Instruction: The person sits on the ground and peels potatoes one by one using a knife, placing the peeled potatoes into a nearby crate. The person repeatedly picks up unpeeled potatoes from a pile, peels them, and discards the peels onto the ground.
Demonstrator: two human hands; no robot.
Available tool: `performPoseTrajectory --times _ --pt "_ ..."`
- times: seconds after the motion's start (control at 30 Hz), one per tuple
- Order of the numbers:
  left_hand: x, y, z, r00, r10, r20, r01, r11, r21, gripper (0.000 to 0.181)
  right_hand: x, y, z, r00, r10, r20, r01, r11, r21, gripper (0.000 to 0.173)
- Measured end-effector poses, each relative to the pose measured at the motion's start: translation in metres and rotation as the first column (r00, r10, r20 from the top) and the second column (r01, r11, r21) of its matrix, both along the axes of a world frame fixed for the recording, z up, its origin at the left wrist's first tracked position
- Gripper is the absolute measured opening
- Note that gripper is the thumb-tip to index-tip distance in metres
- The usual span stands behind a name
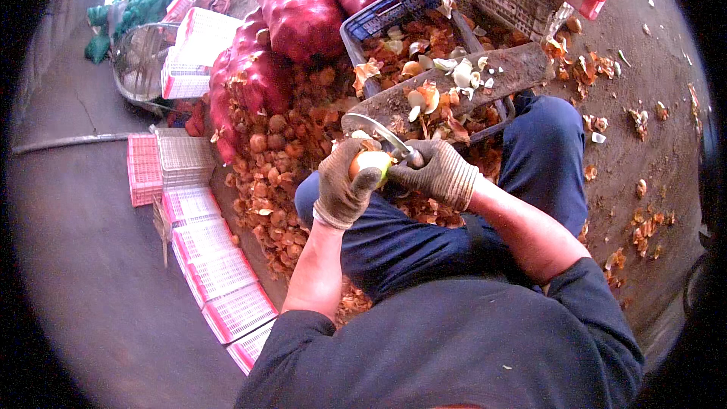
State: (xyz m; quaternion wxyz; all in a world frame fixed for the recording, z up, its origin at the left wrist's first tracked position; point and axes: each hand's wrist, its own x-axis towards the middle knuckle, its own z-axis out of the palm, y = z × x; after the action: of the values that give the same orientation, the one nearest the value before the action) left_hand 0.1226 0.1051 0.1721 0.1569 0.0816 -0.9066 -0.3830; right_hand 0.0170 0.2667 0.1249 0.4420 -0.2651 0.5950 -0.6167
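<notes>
My left hand (345, 184), in a dirty knit glove, grips a partly peeled onion (372, 163) with its thumb along the near side. Gloved too, my right hand (440, 173) is closed on the handle of a knife with a curved blade (379, 126); the blade points up and to the left, above the onion. The right thumb and fingers are close against the onion's right side. Just beyond both hands, a dirt-covered board (505, 71) lies across a blue plastic crate (349, 40), with onion skins and pale trimmings on both.
Loose onions (272, 173) are heaped to the left, below full red mesh sacks (304, 17). Stacked pink and white plastic baskets (218, 261) line the left side. A tall crate (505, 0) stands beyond the board, and onion skins (644, 233) litter the floor at right.
</notes>
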Motion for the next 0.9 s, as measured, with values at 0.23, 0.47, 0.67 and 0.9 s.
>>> performPoseTrajectory --times 0.23,0.47,0.67,0.9 --pt "0.002 0.015 -0.009 0.996 0.093 0.005 -0.093 0.992 -0.090 0.058 0.005 -0.008 -0.022 0.989 -0.044 -0.141 0.038 0.998 -0.040 0.015" --pt "0.004 0.017 -0.030 0.986 0.168 -0.015 -0.168 0.986 0.014 0.045 -0.002 -0.008 -0.017 0.974 0.013 -0.227 -0.001 0.999 0.051 0.017" --pt "0.002 0.016 -0.034 0.971 0.186 0.151 -0.224 0.926 0.303 0.044 0.002 -0.017 -0.044 0.977 -0.003 -0.215 0.021 0.996 0.082 0.021" --pt "0.004 0.011 -0.043 0.938 0.199 0.282 -0.343 0.632 0.695 0.056 -0.001 -0.015 -0.032 0.989 0.038 -0.141 -0.019 0.990 0.136 0.024"
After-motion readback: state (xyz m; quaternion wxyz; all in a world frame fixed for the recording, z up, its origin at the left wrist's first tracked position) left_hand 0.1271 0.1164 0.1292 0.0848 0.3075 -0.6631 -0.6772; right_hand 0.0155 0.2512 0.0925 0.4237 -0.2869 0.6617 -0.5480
